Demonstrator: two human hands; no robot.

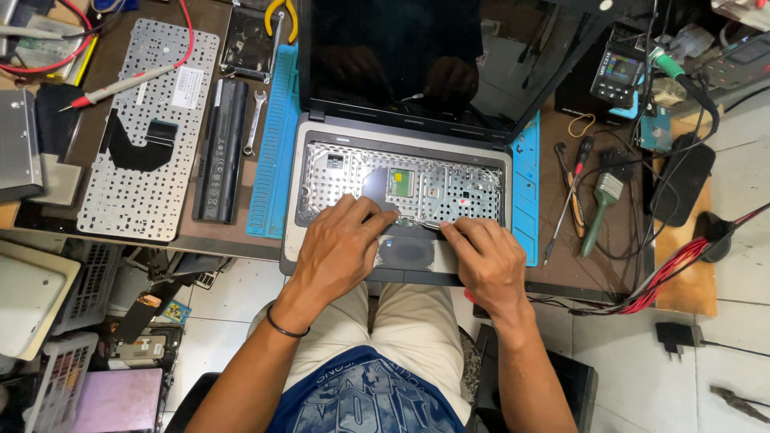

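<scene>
A brown bench (561, 265) carries the work. A blue mat (273, 160) lies on it under an open laptop (401, 184) whose keyboard is off, baring the metal tray. To the left lie a removed keyboard (144, 136) face down, a long black battery (220, 152), a small wrench (254, 120) and yellow-handled pliers (282, 16). To the right lie a screwdriver (571, 192), a green-handled brush (600, 208) and a small meter (618, 76) among black cables. Red wires (666, 277) hang off the right edge.

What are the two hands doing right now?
Left hand: fingers bent, resting on the laptop, holding nothing.
Right hand: fingertips pressing the laptop's inner edge; grip cannot be told.
</scene>
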